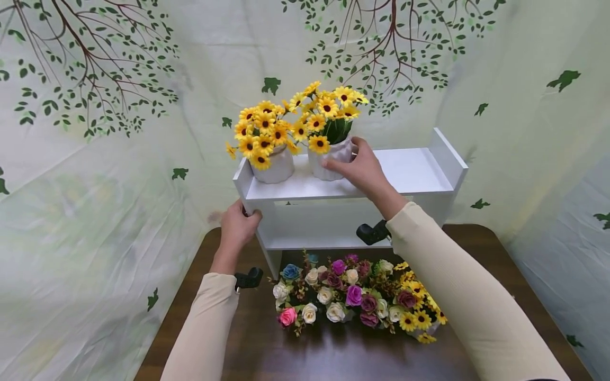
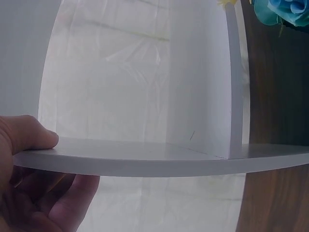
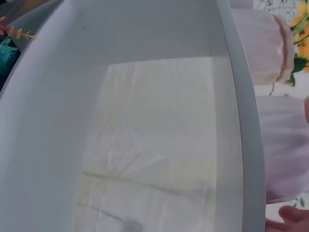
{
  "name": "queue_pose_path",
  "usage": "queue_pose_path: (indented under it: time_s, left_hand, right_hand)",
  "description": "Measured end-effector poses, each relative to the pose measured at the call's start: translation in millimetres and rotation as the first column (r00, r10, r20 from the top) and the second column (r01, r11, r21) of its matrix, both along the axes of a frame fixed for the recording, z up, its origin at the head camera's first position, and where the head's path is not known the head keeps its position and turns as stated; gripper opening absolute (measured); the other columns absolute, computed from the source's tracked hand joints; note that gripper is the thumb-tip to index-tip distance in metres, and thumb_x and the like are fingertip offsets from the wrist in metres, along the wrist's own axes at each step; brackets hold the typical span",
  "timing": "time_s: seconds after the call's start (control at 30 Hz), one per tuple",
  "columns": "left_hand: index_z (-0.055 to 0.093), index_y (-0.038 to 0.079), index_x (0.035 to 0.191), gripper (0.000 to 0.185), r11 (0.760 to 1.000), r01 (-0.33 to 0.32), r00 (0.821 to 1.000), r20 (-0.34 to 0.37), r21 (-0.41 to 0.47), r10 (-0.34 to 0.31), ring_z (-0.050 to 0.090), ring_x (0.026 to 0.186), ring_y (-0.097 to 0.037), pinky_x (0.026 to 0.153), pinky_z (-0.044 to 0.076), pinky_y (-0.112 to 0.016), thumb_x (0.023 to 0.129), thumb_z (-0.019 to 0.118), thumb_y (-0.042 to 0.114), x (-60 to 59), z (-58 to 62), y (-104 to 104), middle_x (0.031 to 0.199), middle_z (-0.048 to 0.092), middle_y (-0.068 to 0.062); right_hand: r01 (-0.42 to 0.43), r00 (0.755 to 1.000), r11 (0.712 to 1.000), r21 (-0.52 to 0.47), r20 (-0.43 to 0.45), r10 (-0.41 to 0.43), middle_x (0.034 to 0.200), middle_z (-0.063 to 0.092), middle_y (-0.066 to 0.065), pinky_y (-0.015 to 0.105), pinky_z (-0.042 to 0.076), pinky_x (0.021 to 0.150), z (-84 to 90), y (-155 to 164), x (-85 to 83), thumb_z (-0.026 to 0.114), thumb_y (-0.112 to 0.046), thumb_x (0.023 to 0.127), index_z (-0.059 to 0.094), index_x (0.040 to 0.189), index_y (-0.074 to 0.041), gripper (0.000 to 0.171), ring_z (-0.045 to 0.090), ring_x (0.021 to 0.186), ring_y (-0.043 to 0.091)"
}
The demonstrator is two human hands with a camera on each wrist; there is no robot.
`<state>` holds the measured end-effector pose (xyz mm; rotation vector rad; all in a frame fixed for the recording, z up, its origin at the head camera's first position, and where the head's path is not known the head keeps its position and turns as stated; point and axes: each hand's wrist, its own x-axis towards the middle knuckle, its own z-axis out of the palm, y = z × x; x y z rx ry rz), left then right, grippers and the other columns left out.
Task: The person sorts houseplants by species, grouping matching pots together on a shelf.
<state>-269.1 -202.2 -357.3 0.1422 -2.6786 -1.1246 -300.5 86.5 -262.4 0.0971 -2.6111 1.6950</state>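
On the top board of a white two-tier shelf, a white pot with yellow sunflower-like flowers stands near the middle. My right hand grips this pot, thumb at its front and fingers round its right side. Another pot of yellow flowers stands beside it at the left end. The left hand holds the shelf's left side panel; in the left wrist view the thumb lies on one face, fingers on the other. Only a little of the right hand shows at the right wrist view's edge.
Roses and other flowers in several colours crowd the dark wooden table before the shelf. More yellow flowers stand at their right end. A leaf-printed curtain hangs behind. The shelf's lower board spans beneath the top one.
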Motion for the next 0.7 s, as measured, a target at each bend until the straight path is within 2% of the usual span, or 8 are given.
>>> queue_pose_path:
  time_s: [0.1, 0.17, 0.23, 0.33, 0.43, 0.5, 0.6, 0.7]
  left_hand:
    - [0.060, 0.000, 0.122, 0.038, 1.000, -0.010, 1.000, -0.005, -0.004, 0.010, 0.062, 0.092, -0.032, 0.075, 0.051, -0.040, 0.090, 0.055, 0.018, -0.7, 0.9, -1.9, 0.114, 0.068, -0.024]
    - [0.061, -0.001, 0.119, 0.036, 1.000, -0.012, 1.000, -0.016, -0.013, 0.012, 0.061, 0.090, -0.032, 0.073, 0.050, -0.039, 0.089, 0.055, 0.018, -1.2, 1.6, -2.3, 0.112, 0.069, -0.024]
    - [0.061, -0.002, 0.118, 0.035, 1.000, -0.005, 1.000, -0.023, -0.023, 0.005, 0.061, 0.089, -0.032, 0.073, 0.050, -0.040, 0.089, 0.055, 0.017, -1.2, 2.2, -1.9, 0.111, 0.069, -0.025]
    - [0.061, -0.002, 0.119, 0.037, 1.000, 0.006, 1.000, -0.019, -0.031, -0.006, 0.063, 0.091, -0.034, 0.075, 0.051, -0.042, 0.089, 0.055, 0.017, -0.8, 2.8, -0.7, 0.112, 0.069, -0.025]
    - [0.061, -0.002, 0.119, 0.037, 1.000, 0.006, 1.000, -0.017, -0.030, -0.006, 0.063, 0.092, -0.034, 0.075, 0.052, -0.042, 0.088, 0.055, 0.018, 0.1, 1.5, -0.2, 0.112, 0.069, -0.025]
    - [0.062, -0.001, 0.117, 0.035, 1.000, 0.001, 1.000, -0.022, -0.028, -0.001, 0.063, 0.090, -0.033, 0.073, 0.051, -0.041, 0.088, 0.055, 0.018, 0.3, 0.7, -0.5, 0.110, 0.070, -0.024]
    - [0.063, -0.001, 0.113, 0.032, 0.999, 0.000, 0.999, -0.038, -0.035, -0.001, 0.063, 0.087, -0.032, 0.070, 0.050, -0.039, 0.088, 0.055, 0.018, 0.3, 0.0, -1.0, 0.105, 0.070, -0.025]
    - [0.063, -0.002, 0.113, 0.032, 0.999, 0.007, 0.999, -0.041, -0.040, -0.009, 0.063, 0.087, -0.032, 0.069, 0.050, -0.038, 0.088, 0.055, 0.018, -0.6, -0.1, -1.2, 0.105, 0.070, -0.025]
  right_hand:
    - [0.033, 0.993, 0.999, 0.016, -0.116, -0.031, 0.163, 0.028, 0.010, 0.048, 0.037, 0.115, -7.5, 3.4, 13.7, 0.073, -0.042, 0.085, 0.020, 0.157, -0.012, 0.095, 0.035, 0.146, 0.032]
    - [0.074, 0.963, 0.997, 0.037, -0.262, -0.061, 0.159, 0.036, 0.012, 0.050, 0.041, 0.111, -16.4, 7.5, 27.5, 0.072, -0.036, 0.087, 0.030, 0.153, -0.009, 0.083, 0.040, 0.142, 0.034]
    - [0.105, 0.902, 0.993, 0.045, -0.424, -0.076, 0.150, 0.045, 0.015, 0.050, 0.044, 0.106, -28.9, 13.9, 45.1, 0.072, -0.028, 0.088, 0.042, 0.146, -0.004, 0.069, 0.046, 0.135, 0.033]
    - [0.123, 0.775, 0.991, 0.059, -0.629, -0.059, 0.135, 0.058, 0.018, 0.047, 0.049, 0.097, -54.7, 30.2, 70.8, 0.073, -0.012, 0.086, 0.057, 0.130, 0.001, 0.049, 0.053, 0.124, 0.034]
    - [0.134, 0.662, 0.988, 0.082, -0.749, -0.028, 0.125, 0.064, 0.018, 0.035, 0.047, 0.094, -82.1, 51.1, 91.7, 0.073, -0.002, 0.082, 0.065, 0.116, 0.003, 0.035, 0.055, 0.116, 0.033]
    - [0.155, 0.616, 0.984, 0.084, -0.787, -0.030, 0.118, 0.066, 0.019, 0.026, 0.044, 0.094, -97.2, 65.5, 102.4, 0.072, 0.002, 0.080, 0.068, 0.109, 0.003, 0.029, 0.057, 0.112, 0.030]
    - [0.187, 0.608, 0.981, 0.061, -0.791, -0.067, 0.109, 0.069, 0.019, 0.014, 0.040, 0.093, -115.5, 88.6, 116.5, 0.070, 0.007, 0.079, 0.070, 0.102, 0.003, 0.023, 0.058, 0.107, 0.015]
    - [0.256, 0.650, 0.965, 0.060, -0.750, -0.126, 0.101, 0.069, 0.017, 0.009, 0.038, 0.087, -133.3, 112.2, 129.4, 0.070, 0.009, 0.079, 0.072, 0.098, 0.001, 0.021, 0.053, 0.099, -0.002]
